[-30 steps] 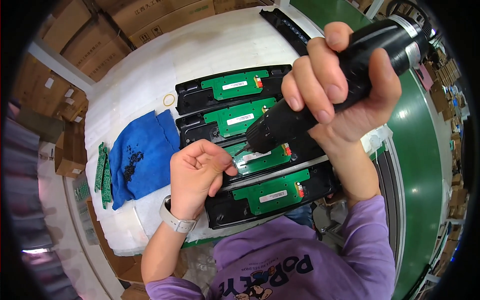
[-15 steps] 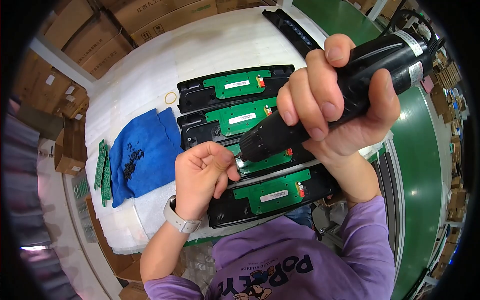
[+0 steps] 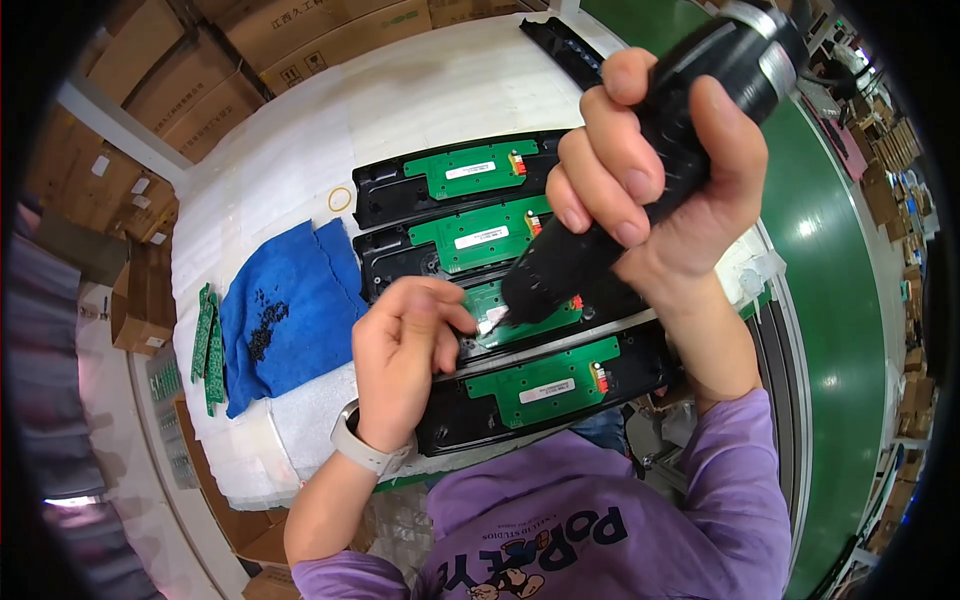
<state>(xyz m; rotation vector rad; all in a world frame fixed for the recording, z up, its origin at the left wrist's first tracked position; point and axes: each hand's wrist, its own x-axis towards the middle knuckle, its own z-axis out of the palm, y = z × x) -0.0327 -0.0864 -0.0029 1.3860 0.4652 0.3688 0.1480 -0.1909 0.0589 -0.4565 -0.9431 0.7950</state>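
Note:
My right hand (image 3: 690, 215) is wrapped round a black electric screwdriver (image 3: 550, 265), held tilted with its tip down and to the left. The tip is over the left part of a green circuit board (image 3: 545, 324) lying in a black plastic panel, the third from the back. Beside the tip is my left hand (image 3: 395, 345), its fingers curled in and the thumb against them. Whatever those fingers may hold is hidden. Nearest me, another black panel (image 3: 445, 425) carries a green board (image 3: 510, 400) with a white label and a red connector.
Two similar panels with boards (image 3: 470, 172) lie farther back, and another black panel (image 3: 565, 50) is at the far edge. To the left, a blue cloth (image 3: 310, 280) bears small black screws (image 3: 266, 330). Narrow green boards (image 3: 207, 345) and a yellow ring (image 3: 340, 199) lie near it.
The screwdriver and my right hand have shifted left, with the tool standing more upright. My left hand has drawn slightly back from the screwdriver's tip.

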